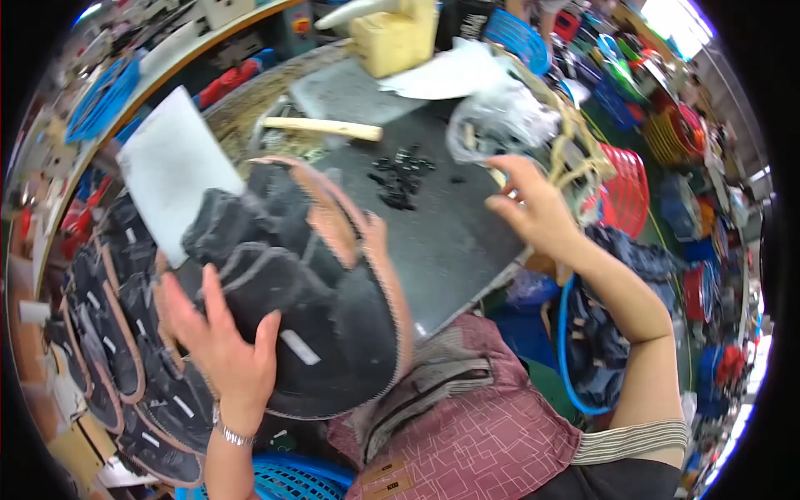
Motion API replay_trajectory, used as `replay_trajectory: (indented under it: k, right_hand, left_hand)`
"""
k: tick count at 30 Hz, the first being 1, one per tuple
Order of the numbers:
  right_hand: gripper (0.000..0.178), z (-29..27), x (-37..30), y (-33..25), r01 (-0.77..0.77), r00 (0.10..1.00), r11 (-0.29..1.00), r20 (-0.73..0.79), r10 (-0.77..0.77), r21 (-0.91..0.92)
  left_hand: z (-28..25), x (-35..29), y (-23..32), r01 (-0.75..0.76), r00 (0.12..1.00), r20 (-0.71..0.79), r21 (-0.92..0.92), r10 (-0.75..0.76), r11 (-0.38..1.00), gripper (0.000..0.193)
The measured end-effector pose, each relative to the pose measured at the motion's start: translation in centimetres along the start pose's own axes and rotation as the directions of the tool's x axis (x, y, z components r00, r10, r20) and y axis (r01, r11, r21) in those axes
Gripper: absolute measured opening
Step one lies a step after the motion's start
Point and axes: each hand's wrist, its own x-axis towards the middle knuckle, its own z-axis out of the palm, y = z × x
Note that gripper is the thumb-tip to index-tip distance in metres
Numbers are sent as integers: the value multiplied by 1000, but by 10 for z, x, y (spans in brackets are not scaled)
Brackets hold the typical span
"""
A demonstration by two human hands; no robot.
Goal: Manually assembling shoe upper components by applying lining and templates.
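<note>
A black sewn fabric panel with tan edging point(342, 333) stands tilted at the table's near left, a small white label on it. My left hand point(225, 342) lies against its lower left part, fingers stretched and spread. Over the table's right side is my right hand point(542, 212), thumb and forefinger apart and the other fingers partly hidden; I make out nothing held. It is just below a clear plastic bag point(508, 117). Small black plastic pieces point(402, 177) lie in a loose heap on the dark tabletop point(450, 242) between the hands.
A wooden-handled hammer point(325, 127) lies beyond the panel. A white sheet point(179, 167) leans left, above several similar black panels point(108, 333). A yellow block point(392, 42) stands at the back. Blue-rimmed basket point(567, 367) of dark fabric and red basket point(625, 192) stand right.
</note>
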Motion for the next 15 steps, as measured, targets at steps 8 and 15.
replay_trajectory:
  k: [8, 15]
  right_hand:
    - [21, -87, -114, 101, -240, 966, 874, -15, 258, -422]
    - [25, -63, -89, 149, -109, 994, 877, -68, 87, -468]
  left_hand:
    - [-39, -16, 117, -161, 922, 164, -662, 351, 732, 55]
    - [-57, -37, 312, 533, 186, 235, -840, 954, 102, 38]
